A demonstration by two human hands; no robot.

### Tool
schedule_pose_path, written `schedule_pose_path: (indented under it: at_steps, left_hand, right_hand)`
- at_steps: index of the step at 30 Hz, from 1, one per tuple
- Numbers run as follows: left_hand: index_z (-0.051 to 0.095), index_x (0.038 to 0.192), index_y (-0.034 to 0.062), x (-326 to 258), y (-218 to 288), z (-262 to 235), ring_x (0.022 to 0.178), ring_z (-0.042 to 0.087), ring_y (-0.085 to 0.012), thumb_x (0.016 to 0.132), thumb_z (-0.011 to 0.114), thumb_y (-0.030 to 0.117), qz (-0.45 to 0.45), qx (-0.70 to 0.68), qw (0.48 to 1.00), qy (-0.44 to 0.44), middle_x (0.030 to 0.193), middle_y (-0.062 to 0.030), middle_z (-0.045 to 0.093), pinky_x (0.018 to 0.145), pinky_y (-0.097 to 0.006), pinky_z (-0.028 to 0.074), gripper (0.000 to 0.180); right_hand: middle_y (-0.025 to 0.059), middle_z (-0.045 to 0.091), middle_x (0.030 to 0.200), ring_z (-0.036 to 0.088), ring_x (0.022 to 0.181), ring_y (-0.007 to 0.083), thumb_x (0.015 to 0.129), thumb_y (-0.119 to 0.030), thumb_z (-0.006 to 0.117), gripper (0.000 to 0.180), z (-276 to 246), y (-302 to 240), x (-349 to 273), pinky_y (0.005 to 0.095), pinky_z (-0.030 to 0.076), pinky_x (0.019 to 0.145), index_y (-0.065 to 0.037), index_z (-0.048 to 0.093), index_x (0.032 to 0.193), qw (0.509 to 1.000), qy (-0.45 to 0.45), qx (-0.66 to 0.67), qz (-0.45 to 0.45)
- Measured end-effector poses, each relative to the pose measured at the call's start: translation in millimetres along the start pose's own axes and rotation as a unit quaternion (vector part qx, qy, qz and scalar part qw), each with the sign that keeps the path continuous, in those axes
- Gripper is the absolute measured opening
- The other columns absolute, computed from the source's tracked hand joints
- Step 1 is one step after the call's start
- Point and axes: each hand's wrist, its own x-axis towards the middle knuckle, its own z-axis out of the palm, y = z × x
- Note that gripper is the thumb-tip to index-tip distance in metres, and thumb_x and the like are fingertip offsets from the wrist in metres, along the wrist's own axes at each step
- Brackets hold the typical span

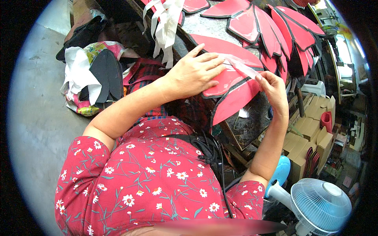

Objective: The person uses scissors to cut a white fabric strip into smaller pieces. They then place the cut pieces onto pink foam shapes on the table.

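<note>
On the worktable in front of me lies a red, petal-shaped sheet piece with black edging (232, 49); its lobes fan out toward me and one hangs over the table edge. My left hand (195, 74) rests flat on its left side, fingers spread. Over on the right, my right hand (273, 88) pinches the end of a translucent whitish strip (242, 67) between thumb and fingers. The strip's other end reaches the glossy middle of the red piece, near my left fingertips. Whether it is still stuck there I cannot tell.
More red black-edged pieces (271, 27) are piled farther back on the table. White strips (165, 29) hang over its left edge. A bag with black pieces (106, 74) stands at left. Cardboard boxes (309, 129) and a blue fan (321, 204) are at right.
</note>
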Motion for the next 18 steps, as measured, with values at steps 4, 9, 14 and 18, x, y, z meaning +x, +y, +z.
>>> schedule_pose_path:
  at_steps: [4, 9, 14, 18]
  left_hand:
    - [0.061, 0.126, 0.0073, 8, 3, -3, 0.125, 0.054, -0.025, 0.084, 0.069, 0.033, -0.01, -0.002, 1.0, -0.006, 0.131, -0.0088, 0.06, 0.114, -0.052, 0.032, 0.05]
    - [0.061, 0.126, 0.0087, 24, 4, -2, 0.111, 0.054, -0.0272, 0.085, 0.067, 0.042, -0.016, -0.006, 1.0, -0.008, 0.121, -0.0084, 0.061, 0.109, -0.05, 0.035, 0.053]
    - [0.062, 0.126, 0.0117, 35, 6, 4, 0.105, 0.052, -0.0268, 0.085, 0.065, 0.048, 0.0, 0.032, 0.999, 0.013, 0.111, -0.0064, 0.058, 0.106, -0.046, 0.037, 0.055]
    - [0.063, 0.125, 0.0123, 35, 6, 4, 0.104, 0.052, -0.0257, 0.084, 0.065, 0.048, -0.002, 0.027, 1.0, 0.011, 0.109, -0.006, 0.057, 0.105, -0.045, 0.038, 0.055]
  right_hand:
    - [-0.0066, 0.055, 0.066, 0.044, 0.059, 0.0023, 0.092, -0.023, 0.07, 0.022, -4, 14, 11, 0.0209, 0.033, 0.053, -0.002, 0.07, 0.088, 0.996, 0.086, 0.034, -0.013]
    - [-0.0038, 0.058, 0.064, 0.05, 0.059, 0.0039, 0.086, -0.024, 0.076, 0.023, 3, 24, 27, 0.021, 0.037, 0.054, -0.002, 0.07, 0.084, 0.989, 0.14, -0.039, 0.006]
    - [-0.0031, 0.062, 0.067, 0.05, 0.06, 0.0032, 0.083, -0.019, 0.079, 0.021, 8, 35, 24, 0.0206, 0.038, 0.054, 0.0, 0.07, 0.085, 0.984, 0.158, 0.087, -0.007]
    - [-0.0049, 0.063, 0.071, 0.05, 0.063, 0.002, 0.084, -0.018, 0.079, 0.019, 10, 39, 24, 0.0196, 0.038, 0.056, 0.0, 0.071, 0.086, 0.982, 0.181, 0.05, -0.018]
